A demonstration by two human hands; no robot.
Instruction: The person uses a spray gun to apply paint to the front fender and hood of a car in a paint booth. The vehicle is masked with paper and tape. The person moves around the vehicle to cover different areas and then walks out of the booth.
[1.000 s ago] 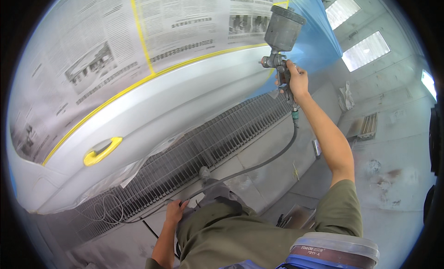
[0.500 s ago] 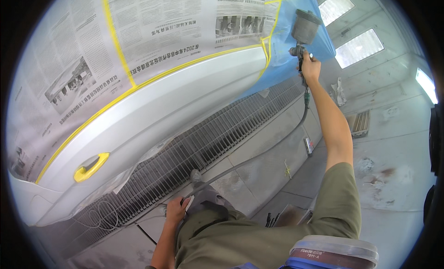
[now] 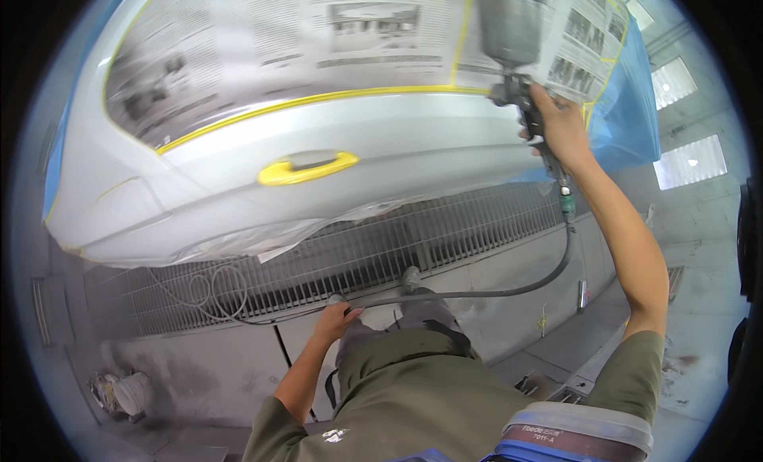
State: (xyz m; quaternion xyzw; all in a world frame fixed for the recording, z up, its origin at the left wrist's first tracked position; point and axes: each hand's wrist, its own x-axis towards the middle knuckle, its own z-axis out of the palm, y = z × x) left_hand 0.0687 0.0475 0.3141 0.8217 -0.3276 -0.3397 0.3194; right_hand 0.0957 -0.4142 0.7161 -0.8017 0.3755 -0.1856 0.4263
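At the lower edge, closest to the camera, sits a respirator cartridge (image 3: 574,432), round-sided with a translucent plastic rim, over the soft, creased cloth of an olive-green shirt (image 3: 433,382). Just beyond, the left hand (image 3: 337,320) is curled narrow around a smooth, dark grey air hose (image 3: 497,294), which bows rightward and rises to a green coupling (image 3: 567,206). Above it, the right hand (image 3: 559,127) is wrapped around the grip of a metal spray gun (image 3: 520,96), held upright before the car's side, its cylindrical grey cup (image 3: 511,31) on top. Behind the gun stretches a glossy, silvery-white car door (image 3: 397,132), gently creased lengthwise, with a curved door handle (image 3: 308,170) wrapped in yellow tape. Wrinkle-edged newspaper (image 3: 278,45) covers the window area, bordered by yellow masking tape (image 3: 318,103); crinkled blue plastic sheeting (image 3: 625,116) hangs rightward. Below runs slatted floor grating (image 3: 469,224). Farthest off shine ribbed, rectangular wall panels (image 3: 690,162).
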